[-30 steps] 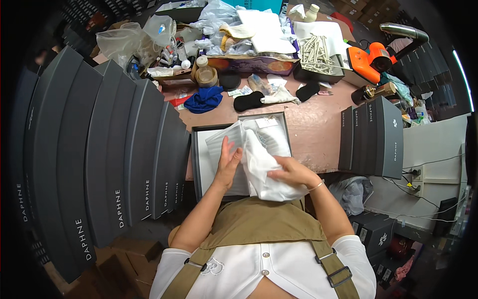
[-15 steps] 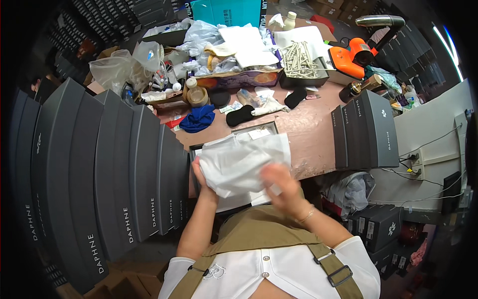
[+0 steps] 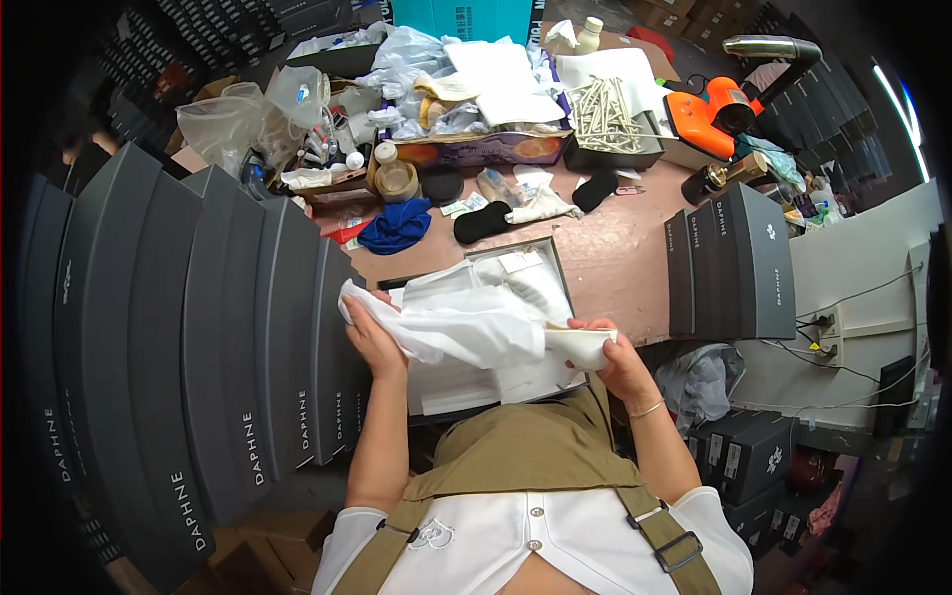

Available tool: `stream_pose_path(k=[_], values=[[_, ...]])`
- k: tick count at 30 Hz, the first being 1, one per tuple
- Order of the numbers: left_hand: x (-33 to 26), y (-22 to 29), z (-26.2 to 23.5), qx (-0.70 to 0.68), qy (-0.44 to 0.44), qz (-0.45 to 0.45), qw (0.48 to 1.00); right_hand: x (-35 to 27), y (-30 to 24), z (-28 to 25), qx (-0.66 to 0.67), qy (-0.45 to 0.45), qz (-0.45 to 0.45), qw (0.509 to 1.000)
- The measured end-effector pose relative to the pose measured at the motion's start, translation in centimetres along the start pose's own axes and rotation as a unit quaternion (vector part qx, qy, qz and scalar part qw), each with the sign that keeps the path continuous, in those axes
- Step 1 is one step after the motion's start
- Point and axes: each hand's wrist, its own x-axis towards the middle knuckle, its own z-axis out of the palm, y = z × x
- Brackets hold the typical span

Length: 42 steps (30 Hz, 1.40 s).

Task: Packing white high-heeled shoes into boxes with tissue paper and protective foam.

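My right hand (image 3: 617, 359) grips one end of a cream-white shoe (image 3: 583, 347), its tan inside edge showing. The shoe's other end disappears under thin white wrapping paper (image 3: 446, 322). My left hand (image 3: 375, 335) is closed round the far left end of this paper, fingers curled over it. Both hands hold the bundle level above an open dark shoebox (image 3: 561, 268) lined with more white paper. Inside the box, toward its far right, lies another white wrapped shape (image 3: 535, 285) with a small tag on it.
Tall stacks of dark grey shoeboxes (image 3: 223, 327) stand close on my left; a shorter row (image 3: 739, 263) stands right. Behind the open box lie a blue cloth (image 3: 395, 228), black pads (image 3: 482, 224) and a bottle (image 3: 395, 177). An orange heat-gun-like tool (image 3: 716, 111) stands back right.
My right hand has moved right and down and now grips the shoe's exposed end. The paper, earlier bunched between both hands, is stretched sideways, with my left hand farther left.
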Motion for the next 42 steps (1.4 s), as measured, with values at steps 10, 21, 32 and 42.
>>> stream_pose_path(k=[10, 21, 32, 42], values=[[0.7, -6.4, -4.9, 0.648, -0.398, 0.072, 0.645, 1.8, 1.4, 3.2, -0.366, 0.046, -0.224, 0.902], [-7.7, -3.8, 4.2, -0.264, -0.224, -0.429, 0.834, 3.1, 2.2, 8.5, -0.361, -0.172, -0.145, 0.905], [-5.9, -5.9, 6.1, -0.021, -0.281, -0.346, 0.895, 8.9, -2.5, 1.8, -0.818, -0.068, -0.112, 0.560], [-5.8, -3.3, 6.0, -0.276, -0.269, -0.493, 0.780, 15.6, -8.1, 7.9, -0.739, -0.119, -0.240, 0.618]])
